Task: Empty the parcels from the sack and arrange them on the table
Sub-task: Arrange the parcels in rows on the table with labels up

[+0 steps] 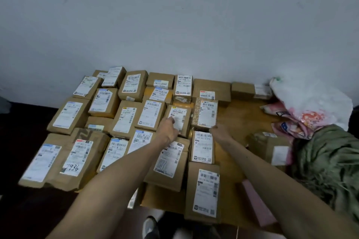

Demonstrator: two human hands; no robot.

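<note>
Several brown cardboard parcels with white labels lie in rows on the wooden table (pixel 233 122). My left hand (pixel 168 130) rests on the near part of a labelled parcel (pixel 179 117) in the middle row, fingers curled against its label. My right hand (pixel 218 131) touches the near edge of the neighbouring parcel (pixel 206 114), fingers reaching under its front side. The green sack (pixel 328 161) lies crumpled at the table's right. A parcel (pixel 272 147) sits right beside the sack.
A white and pink plastic bag (pixel 308 106) lies at the back right against the wall (pixel 174 25). A pink flat packet (pixel 256 205) lies near the front edge under my right forearm. Bare wood shows right of the middle parcels. My shoes (pixel 149 227) show below.
</note>
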